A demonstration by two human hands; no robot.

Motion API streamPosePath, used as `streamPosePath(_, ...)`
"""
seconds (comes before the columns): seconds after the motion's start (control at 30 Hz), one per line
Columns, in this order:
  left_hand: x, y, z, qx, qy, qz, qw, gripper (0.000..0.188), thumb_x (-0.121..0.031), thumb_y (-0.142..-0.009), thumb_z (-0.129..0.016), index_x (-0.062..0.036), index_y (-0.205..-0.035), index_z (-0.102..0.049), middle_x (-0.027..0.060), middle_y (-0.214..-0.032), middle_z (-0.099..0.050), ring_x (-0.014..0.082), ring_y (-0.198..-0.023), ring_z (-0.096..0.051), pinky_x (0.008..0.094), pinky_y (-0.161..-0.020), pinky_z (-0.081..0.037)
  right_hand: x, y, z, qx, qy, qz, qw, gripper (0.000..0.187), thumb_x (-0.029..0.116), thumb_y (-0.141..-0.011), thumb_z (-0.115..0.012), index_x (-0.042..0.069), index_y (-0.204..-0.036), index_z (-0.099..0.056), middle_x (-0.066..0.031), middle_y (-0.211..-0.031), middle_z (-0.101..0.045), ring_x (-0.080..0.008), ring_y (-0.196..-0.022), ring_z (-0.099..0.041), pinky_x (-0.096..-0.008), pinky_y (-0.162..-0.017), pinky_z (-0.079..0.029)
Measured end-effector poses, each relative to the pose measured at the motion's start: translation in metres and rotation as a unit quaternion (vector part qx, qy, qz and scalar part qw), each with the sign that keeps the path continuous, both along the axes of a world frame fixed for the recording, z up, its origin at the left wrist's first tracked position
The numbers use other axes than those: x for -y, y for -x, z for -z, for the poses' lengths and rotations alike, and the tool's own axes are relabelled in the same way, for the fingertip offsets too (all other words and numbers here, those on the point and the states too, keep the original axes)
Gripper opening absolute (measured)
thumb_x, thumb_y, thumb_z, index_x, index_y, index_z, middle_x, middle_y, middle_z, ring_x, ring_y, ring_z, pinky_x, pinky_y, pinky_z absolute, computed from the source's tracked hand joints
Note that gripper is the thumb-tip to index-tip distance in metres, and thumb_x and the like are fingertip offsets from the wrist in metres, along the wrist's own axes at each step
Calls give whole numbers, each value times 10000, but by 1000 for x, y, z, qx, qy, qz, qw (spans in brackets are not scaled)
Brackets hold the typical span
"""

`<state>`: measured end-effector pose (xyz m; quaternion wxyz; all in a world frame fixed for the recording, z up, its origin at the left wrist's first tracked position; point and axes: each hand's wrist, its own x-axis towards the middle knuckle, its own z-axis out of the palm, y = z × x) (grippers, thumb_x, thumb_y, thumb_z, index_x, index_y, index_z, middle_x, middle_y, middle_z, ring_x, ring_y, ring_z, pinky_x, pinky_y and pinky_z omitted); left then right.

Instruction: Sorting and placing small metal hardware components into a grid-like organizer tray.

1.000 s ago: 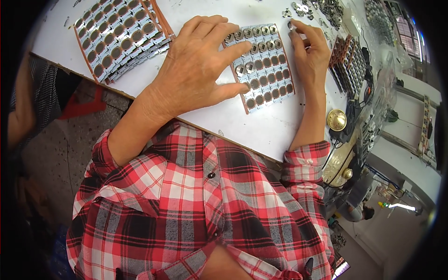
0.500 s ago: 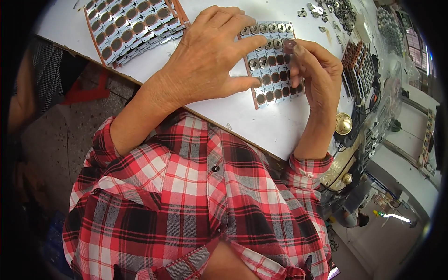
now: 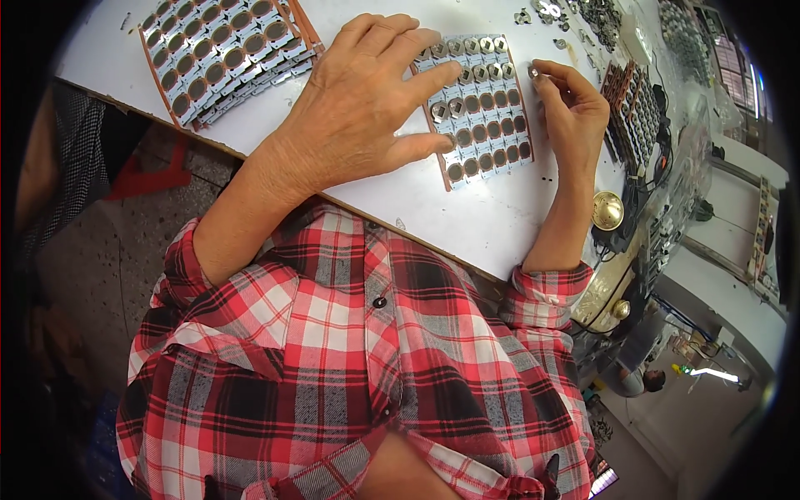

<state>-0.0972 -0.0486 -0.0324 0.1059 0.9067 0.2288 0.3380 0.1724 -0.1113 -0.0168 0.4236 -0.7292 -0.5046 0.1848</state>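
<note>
Centre: a panel (image 3: pixel 482 127), pale blue with brown side strips, patterned in rows of dark discs ringed in copper; silver caps (image 3: pixel 481 73) cover many of the upper ones. Upper left: stacked panels (image 3: pixel 223 57) repeating the pale blue ground and dark dots. Table (image 3: pixel 467 217): white, with a brown edge. Shirt (image 3: pixel 329 321): plaid of red, white, black and grey; its button (image 3: pixel 380 302), black. From where I stand, also: a gold dome (image 3: pixel 607 211), a red stool (image 3: pixel 158 179), a black-and-white checked cloth (image 3: pixel 71 162) and speckled grey floor (image 3: pixel 100 258).
</note>
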Motion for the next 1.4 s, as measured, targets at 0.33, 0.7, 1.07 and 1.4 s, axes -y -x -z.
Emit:
streamPosePath(0.33,1,-3,-4,23,23,9,999,738,-290,-638,-921,-75,-1297,-668,153,-1361,-608,346,-1287,-559,455,-1081,-440,-2,7,-2,217,-32,-36,975,195,62,-922,-735,67,-1113,-775,-1,-816,-694,-64,-670,-573,-227,-631,-469)
streamPosePath(0.7,0,-1,-5,9,14,42,999,653,-249,-630,-912,-48,-1212,-693,140,-1293,-640,345,-1235,-591,467,-1039,-471,15,49,-37,-214,65,-93,970,136,30,-932,-719,-5,-1059,-752,-18,-816,-720,-45,-603,-607,-187,-470,-460)
streamPosePath(1.07,0,-2,-4,12,10,35,999,714,-316,-597,-918,-38,-1214,-687,145,-1283,-640,358,-1232,-589,475,-1038,-472,14,55,-26,-147,122,-117,975,130,52,-923,-762,14,-1046,-745,-15,-803,-726,-10,-557,-575,-156,-438,-409)
streamPosePath(1.4,5,-5,-7,15,34,27,999,744,-306,-569,-928,-26,-1209,-671,165,-1267,-635,368,-1230,-584,487,-1037,-464,17,57,-21,-105,101,-162,976,75,-11,-893,-739,-21,-964,-716,-7,-774,-702,-36,-704,-605,-199,-639,-492)
